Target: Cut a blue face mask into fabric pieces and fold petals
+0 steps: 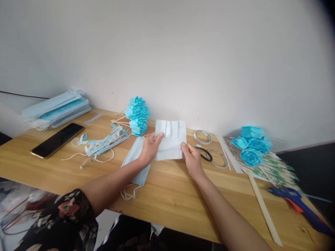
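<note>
A white creased sheet of mask fabric (170,141) is held up above the table between my two hands. My left hand (151,148) pinches its left edge, thumb on the near face. On the right edge, my right hand (192,157) grips the lower corner the same way. Under my left forearm lies a pale blue face mask (142,172) with white ear loops. Black scissor handles (205,153) show just beyond my right hand, their blades hidden. Cut mask strips and loops (106,143) lie in a tangle to the left.
A stack of face masks (60,109) and a phone (59,139) are at left. Blue flowers on sticks (138,115) lie by the wall; more blue flowers (252,146) are at right. Tape rolls (202,137), a wooden strip (264,207) and a blue glue gun (300,209) occupy the right side.
</note>
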The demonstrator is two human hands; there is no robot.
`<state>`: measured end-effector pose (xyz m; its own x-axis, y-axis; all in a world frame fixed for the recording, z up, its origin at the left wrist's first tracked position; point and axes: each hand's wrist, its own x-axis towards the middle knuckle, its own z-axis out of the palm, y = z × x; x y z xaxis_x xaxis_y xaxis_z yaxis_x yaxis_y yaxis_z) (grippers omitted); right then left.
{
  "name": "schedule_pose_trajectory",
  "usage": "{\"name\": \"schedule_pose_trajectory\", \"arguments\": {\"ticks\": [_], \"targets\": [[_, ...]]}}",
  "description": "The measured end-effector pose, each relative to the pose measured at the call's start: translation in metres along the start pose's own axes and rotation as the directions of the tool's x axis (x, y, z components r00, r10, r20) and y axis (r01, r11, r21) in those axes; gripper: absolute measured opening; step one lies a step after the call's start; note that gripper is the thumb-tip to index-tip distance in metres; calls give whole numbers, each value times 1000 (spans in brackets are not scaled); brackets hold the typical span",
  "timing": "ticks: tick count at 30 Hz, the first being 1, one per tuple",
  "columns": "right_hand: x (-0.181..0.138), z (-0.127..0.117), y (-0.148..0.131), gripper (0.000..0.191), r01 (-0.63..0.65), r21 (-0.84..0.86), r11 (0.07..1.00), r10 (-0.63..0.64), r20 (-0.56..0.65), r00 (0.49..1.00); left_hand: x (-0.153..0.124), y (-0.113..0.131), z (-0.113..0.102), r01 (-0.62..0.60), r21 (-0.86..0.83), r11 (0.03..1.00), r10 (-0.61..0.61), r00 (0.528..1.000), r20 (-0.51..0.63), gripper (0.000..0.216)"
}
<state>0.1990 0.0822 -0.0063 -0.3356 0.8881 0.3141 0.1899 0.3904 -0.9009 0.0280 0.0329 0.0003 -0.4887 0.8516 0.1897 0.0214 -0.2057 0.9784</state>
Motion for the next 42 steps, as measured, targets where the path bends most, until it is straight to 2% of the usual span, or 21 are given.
{"name": "schedule_pose_trajectory", "arguments": {"ticks": [8, 13, 18, 24, 31, 37, 42], "targets": [[-8, 7, 0, 42, -128, 90, 988, 128, -1, 992, -3, 2, -1, -45, 205, 978, 35, 998, 49, 38], [-11, 7, -4, 42, -160, 90, 983, 162, -21, 987, -5, 7, 0, -16, 226, 974, -6, 995, 97, 38], [-11, 3, -2, 43, -87, 9, 996, 87, -62, 994, -5, 12, 0, -11, 265, 964, -16, 995, 101, 39], [-11, -1, 8, 41, -100, -55, 993, 98, -46, 994, -7, 15, 0, 3, 263, 965, -39, 990, 135, 39], [-12, -1, 6, 42, -62, -120, 991, 53, -75, 996, -9, 11, 0, -77, 303, 950, 16, 979, 201, 41], [-12, -1, 5, 43, 65, -212, 975, -83, -74, 994, -8, 13, -1, -111, 330, 937, 48, 980, 193, 41], [-9, -2, 5, 45, 76, -246, 966, -94, -62, 994, -4, 10, -3, -118, 296, 948, 72, 984, 160, 38]]}}
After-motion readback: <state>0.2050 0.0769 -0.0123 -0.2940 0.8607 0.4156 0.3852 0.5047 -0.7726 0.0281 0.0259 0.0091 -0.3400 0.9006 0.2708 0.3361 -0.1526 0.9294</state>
